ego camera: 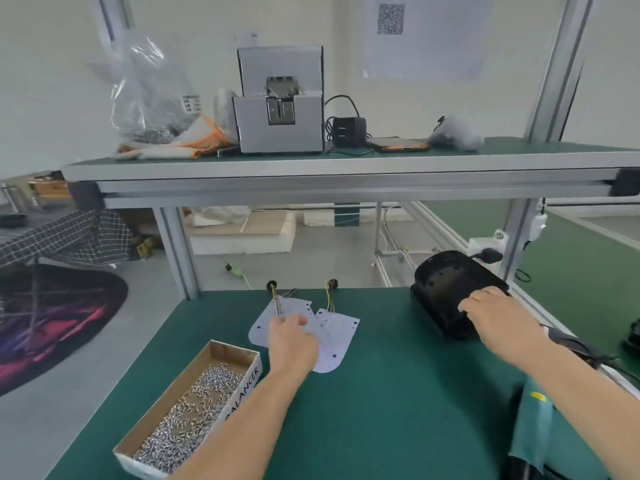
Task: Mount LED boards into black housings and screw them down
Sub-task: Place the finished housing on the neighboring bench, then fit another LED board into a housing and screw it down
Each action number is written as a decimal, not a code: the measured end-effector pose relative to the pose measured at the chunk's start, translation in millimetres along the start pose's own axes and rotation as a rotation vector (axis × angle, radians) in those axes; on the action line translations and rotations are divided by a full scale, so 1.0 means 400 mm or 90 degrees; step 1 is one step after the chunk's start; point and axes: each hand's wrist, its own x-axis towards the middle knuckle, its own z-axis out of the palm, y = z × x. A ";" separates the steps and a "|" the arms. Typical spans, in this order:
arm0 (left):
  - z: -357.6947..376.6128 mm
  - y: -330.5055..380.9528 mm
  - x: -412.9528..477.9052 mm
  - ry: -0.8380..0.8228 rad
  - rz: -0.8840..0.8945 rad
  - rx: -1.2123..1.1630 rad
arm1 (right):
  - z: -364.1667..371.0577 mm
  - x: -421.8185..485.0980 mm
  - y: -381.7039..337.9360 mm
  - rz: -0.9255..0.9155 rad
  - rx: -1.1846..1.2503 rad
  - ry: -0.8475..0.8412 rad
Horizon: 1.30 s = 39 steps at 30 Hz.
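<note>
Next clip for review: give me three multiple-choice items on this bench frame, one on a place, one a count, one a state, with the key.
1. Where on the green mat is the cardboard box of screws? A near left corner; B far right edge; C dead centre.
2. How many white LED boards lie on the mat? A one; B two; C four.
3. What is the right hand doing? A hanging idle; B pointing upward; C gripping the black housing.
Key: 1 A, the box sits at the near left; 2 B, two boards lie side by side; 3 C, its fingers curl over the housing's edge.
</note>
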 end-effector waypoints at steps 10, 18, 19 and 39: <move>-0.056 -0.020 0.279 -0.231 -0.019 0.422 | 0.003 -0.005 0.006 0.007 0.072 0.060; -0.054 -0.065 0.342 -0.328 0.026 0.516 | -0.030 -0.013 0.013 -0.040 0.119 0.270; -0.056 -0.068 0.342 -0.334 0.027 0.512 | -0.036 -0.013 0.008 -0.033 0.131 0.280; -0.128 -0.048 0.204 -0.243 0.049 0.321 | -0.015 -0.268 -0.340 -0.283 0.563 0.027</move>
